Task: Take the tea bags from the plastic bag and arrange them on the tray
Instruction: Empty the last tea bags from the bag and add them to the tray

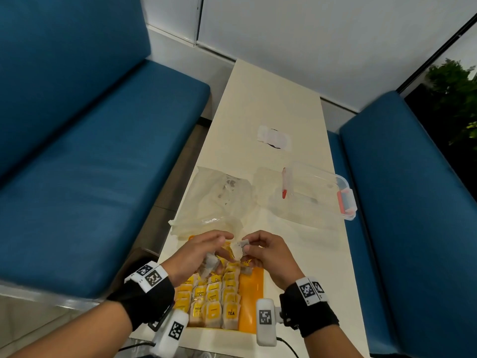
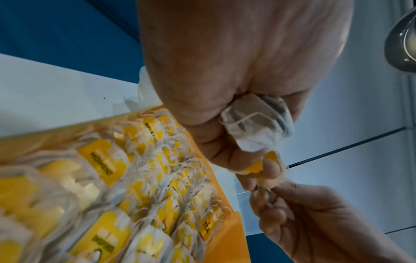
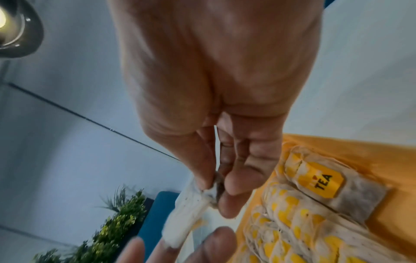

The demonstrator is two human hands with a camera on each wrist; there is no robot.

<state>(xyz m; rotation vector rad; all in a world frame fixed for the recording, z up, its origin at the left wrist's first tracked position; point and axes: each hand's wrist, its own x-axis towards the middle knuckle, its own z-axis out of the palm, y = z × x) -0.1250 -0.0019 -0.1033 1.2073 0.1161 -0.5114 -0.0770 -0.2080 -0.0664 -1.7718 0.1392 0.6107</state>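
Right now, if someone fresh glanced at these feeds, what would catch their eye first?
Probably the orange tray at the table's near edge, packed with rows of yellow-tagged tea bags. Just above it, the left hand and right hand meet, the right pinching a tea bag while the left holds more. Beyond lie a crumpled plastic bag and a clear container to its right.

tray's (image 1: pixel 251 301) far end hidden under both hands
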